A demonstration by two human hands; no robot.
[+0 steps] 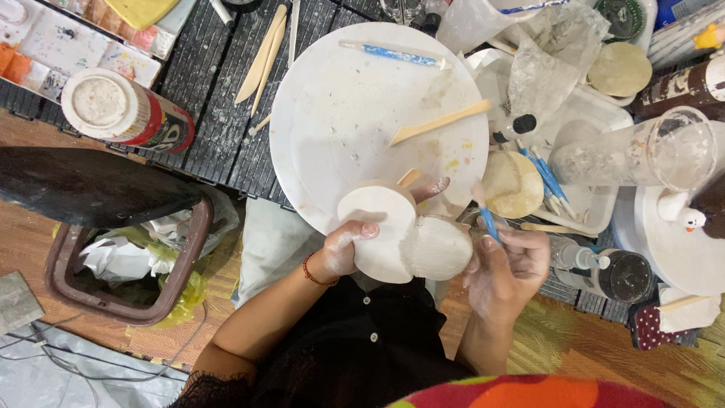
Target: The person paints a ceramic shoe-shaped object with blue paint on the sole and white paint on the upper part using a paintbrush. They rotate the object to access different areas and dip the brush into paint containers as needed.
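- Your left hand (349, 248) grips the round white disc (380, 230) at its 9 o'clock edge, thumb on top. The disc seems to serve as a small board that lets you lift and turn the work without touching it.
- The pale ribbed clay piece (442, 248) sits against the disc's 3 o'clock side, held over your lap just below the big white turntable (355, 113).
- Your right hand (507, 273) cups the clay from its 3 o'clock side and pinches a blue-handled tool (487, 219), probably steadying the piece while the tool stays ready.
- The clay's long axis seems to run 9 to 3 o'clock, rounded end toward the right palm.
- The tool points to about 11 o'clock, tip away from you.
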